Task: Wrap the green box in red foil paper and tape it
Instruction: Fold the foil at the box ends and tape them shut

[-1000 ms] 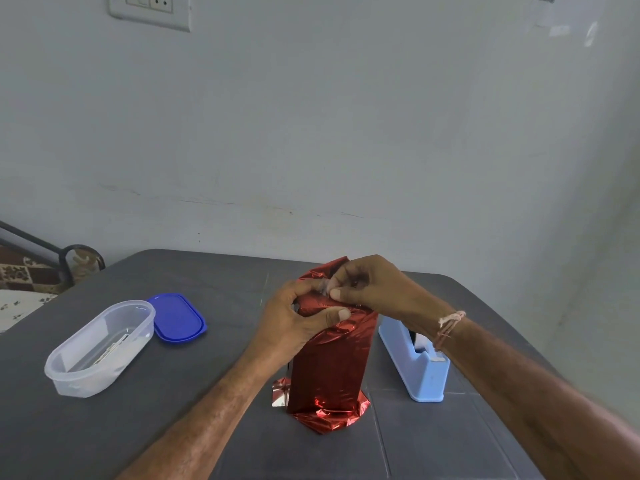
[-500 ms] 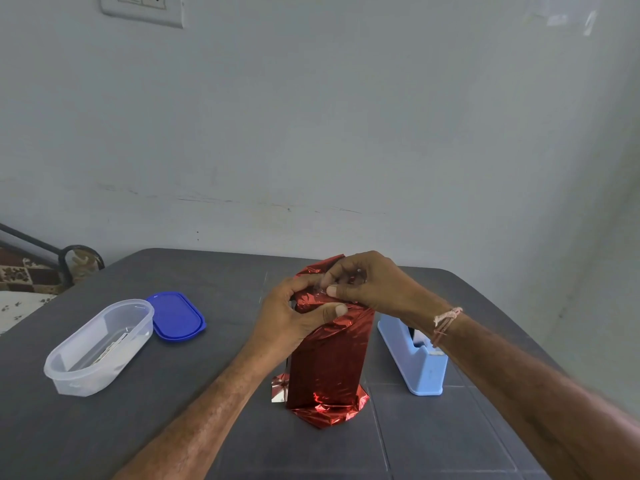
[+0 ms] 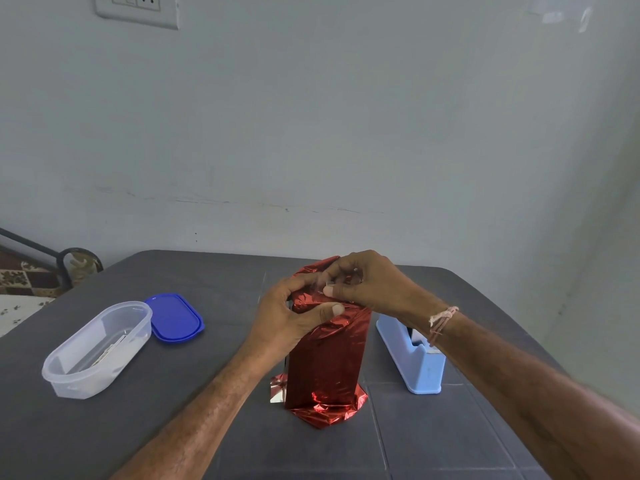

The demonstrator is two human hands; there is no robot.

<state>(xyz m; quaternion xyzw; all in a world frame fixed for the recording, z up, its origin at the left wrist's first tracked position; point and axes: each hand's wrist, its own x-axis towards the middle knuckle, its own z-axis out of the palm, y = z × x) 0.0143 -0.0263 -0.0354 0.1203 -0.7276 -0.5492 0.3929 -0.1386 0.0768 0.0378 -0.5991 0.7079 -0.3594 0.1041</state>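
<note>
Box, fully covered in red foil, stood upright at the lower centre of the frame, on a dark grey table. None of the box's own surface could be made out for certain. A pale wall filled the upper half of the frame behind the table.

Both forearms reached in from the bottom edge and met at the top of the box. The left hand grasped the upper part of the box, its thumb laid across the near face and its fingers curled round the far left side. The right hand came in from the right and pinched the gathered foil at the very top between thumb and fingertips. Whether tape lay under those fingertips could not be told.

The foil was creased near the top and flared out in a crumpled skirt at the foot, with a silver corner showing at the lower left.

A clear oval tub sat well to the left, holding some small flat items too blurred to name. A light blue tape dispenser stood just right of the box, partly behind the right wrist. A blue lid lay flat beside the tub's far end. A pinkish thread band circled the right wrist. A white switch plate sat at the upper left.
</note>
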